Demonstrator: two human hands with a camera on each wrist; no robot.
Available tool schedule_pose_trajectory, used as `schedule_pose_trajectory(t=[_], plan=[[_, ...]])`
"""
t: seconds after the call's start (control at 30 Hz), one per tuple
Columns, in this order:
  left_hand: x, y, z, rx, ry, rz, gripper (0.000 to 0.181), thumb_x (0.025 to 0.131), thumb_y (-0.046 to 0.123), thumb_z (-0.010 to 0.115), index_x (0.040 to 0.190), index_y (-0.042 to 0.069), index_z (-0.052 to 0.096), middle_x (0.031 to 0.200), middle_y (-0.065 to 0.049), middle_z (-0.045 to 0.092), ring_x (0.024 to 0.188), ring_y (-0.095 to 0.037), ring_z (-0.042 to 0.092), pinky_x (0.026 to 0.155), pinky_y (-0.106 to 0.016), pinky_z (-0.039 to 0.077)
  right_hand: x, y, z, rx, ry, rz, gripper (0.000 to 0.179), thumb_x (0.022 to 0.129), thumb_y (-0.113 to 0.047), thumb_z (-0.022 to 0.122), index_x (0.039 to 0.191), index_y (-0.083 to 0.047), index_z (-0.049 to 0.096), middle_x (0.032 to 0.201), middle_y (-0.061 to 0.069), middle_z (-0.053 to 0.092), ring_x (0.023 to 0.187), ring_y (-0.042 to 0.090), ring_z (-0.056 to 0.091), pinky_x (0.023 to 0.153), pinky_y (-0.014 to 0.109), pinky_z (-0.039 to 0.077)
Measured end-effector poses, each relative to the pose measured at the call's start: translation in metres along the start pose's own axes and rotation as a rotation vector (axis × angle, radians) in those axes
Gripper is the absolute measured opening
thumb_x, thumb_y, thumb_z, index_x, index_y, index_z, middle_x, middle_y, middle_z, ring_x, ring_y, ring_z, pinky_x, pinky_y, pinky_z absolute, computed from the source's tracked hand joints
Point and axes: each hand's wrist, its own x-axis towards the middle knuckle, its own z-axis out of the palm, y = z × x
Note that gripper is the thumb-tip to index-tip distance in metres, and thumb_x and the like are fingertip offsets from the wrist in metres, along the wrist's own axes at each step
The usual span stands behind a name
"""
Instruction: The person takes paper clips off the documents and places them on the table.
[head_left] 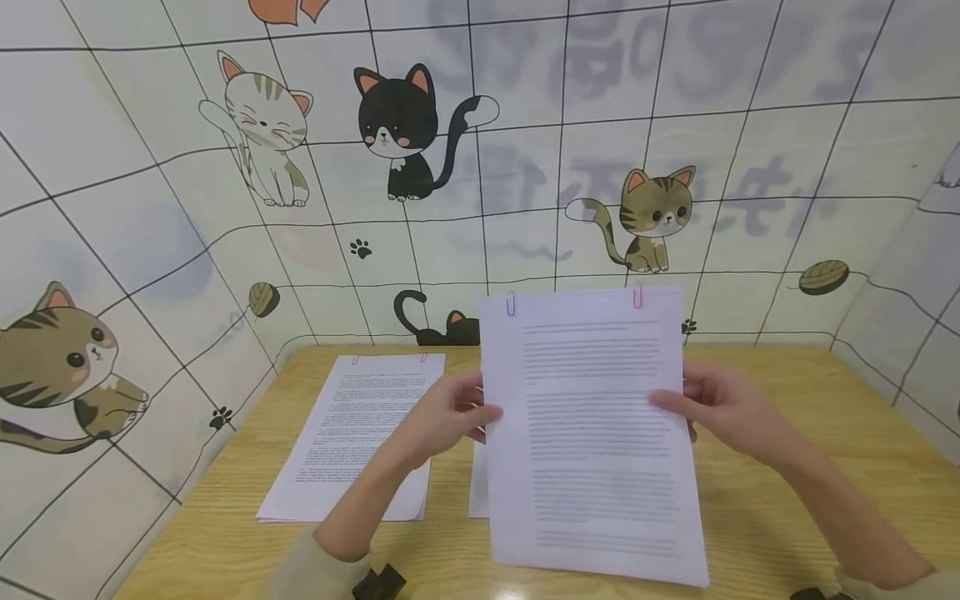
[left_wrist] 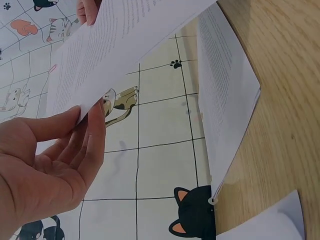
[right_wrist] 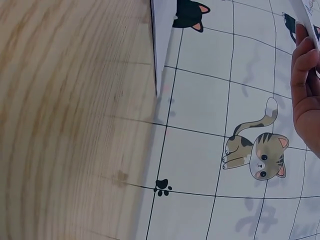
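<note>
A stack of printed sheets (head_left: 600, 433) is held up over the table, a blue paper clip (head_left: 512, 303) and a pink paper clip (head_left: 638, 296) on its top edge. My left hand (head_left: 447, 412) pinches the stack's left edge, thumb in front and fingers behind, as the left wrist view also shows. On the right edge my right hand (head_left: 726, 408) grips it the same way. Behind the raised stack lies another paper (head_left: 478, 483), mostly hidden. A second printed stack (head_left: 360, 442) with two pinkish clips lies flat to the left.
The wooden table (head_left: 817, 433) extends on both sides of the papers. A white cloth (head_left: 525, 208) with a grid and cartoon cats hangs behind and beside the table. In the left wrist view, a paper corner (left_wrist: 270, 222) shows at the bottom.
</note>
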Motion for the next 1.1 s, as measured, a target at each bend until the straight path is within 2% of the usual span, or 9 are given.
schedule_pose_trajectory(t=[0.13, 0.37, 0.47, 0.8, 0.9, 1.1], plan=[[-0.009, -0.002, -0.005, 0.005, -0.002, -0.005, 0.029, 0.094, -0.002, 0.065, 0.123, 0.001, 0.065, 0.104, -0.012, 0.071, 0.085, -0.022, 0.07, 0.073, -0.037, 0.06, 0.002, -0.004, 0.009, 0.009, -0.002, -0.02, 0.024, 0.1, -0.002, 0.061, 0.122, 0.005, 0.062, 0.092, 0.01, 0.075, 0.056, 0.021, 0.062, 0.046, 0.029, 0.048], [-0.018, -0.006, -0.01, 0.026, 0.006, -0.009, 0.029, 0.094, -0.004, 0.065, 0.122, 0.001, 0.067, 0.102, -0.011, 0.071, 0.084, -0.023, 0.07, 0.072, -0.037, 0.06, 0.005, -0.005, 0.018, 0.053, -0.122, -0.04, 0.021, 0.1, -0.001, 0.059, 0.12, 0.008, 0.061, 0.095, 0.01, 0.075, 0.058, 0.021, 0.065, 0.049, 0.031, 0.051], [-0.019, -0.008, -0.011, 0.038, 0.015, -0.015, 0.029, 0.094, -0.004, 0.065, 0.122, 0.001, 0.067, 0.101, -0.01, 0.072, 0.083, -0.022, 0.07, 0.072, -0.037, 0.06, 0.006, -0.004, 0.019, 0.051, -0.144, -0.036, 0.021, 0.101, -0.001, 0.058, 0.12, 0.008, 0.061, 0.096, 0.01, 0.075, 0.06, 0.021, 0.065, 0.05, 0.03, 0.052], [-0.019, -0.009, -0.011, 0.092, 0.03, -0.007, 0.025, 0.094, -0.003, 0.067, 0.118, 0.002, 0.069, 0.099, -0.008, 0.072, 0.081, -0.02, 0.069, 0.075, -0.039, 0.059, 0.008, -0.002, 0.023, 0.004, -0.099, 0.005, 0.02, 0.101, -0.006, 0.061, 0.115, 0.008, 0.066, 0.092, 0.008, 0.076, 0.058, 0.018, 0.063, 0.047, 0.028, 0.048], [-0.019, -0.007, -0.012, 0.141, 0.063, 0.001, 0.021, 0.094, 0.002, 0.068, 0.115, 0.004, 0.07, 0.098, -0.005, 0.073, 0.08, -0.019, 0.069, 0.078, -0.04, 0.058, 0.008, -0.001, 0.023, -0.011, -0.082, 0.01, 0.019, 0.1, -0.006, 0.062, 0.113, 0.008, 0.066, 0.091, 0.007, 0.076, 0.058, 0.017, 0.063, 0.047, 0.028, 0.048], [-0.015, 0.002, -0.013, 0.207, 0.191, 0.04, 0.014, 0.094, 0.01, 0.072, 0.107, 0.008, 0.072, 0.091, -0.001, 0.071, 0.08, -0.023, 0.068, 0.078, -0.035, 0.054, 0.007, 0.001, 0.023, -0.019, -0.076, 0.018, 0.02, 0.1, -0.006, 0.062, 0.114, 0.008, 0.066, 0.091, 0.007, 0.075, 0.058, 0.017, 0.064, 0.046, 0.026, 0.046]])
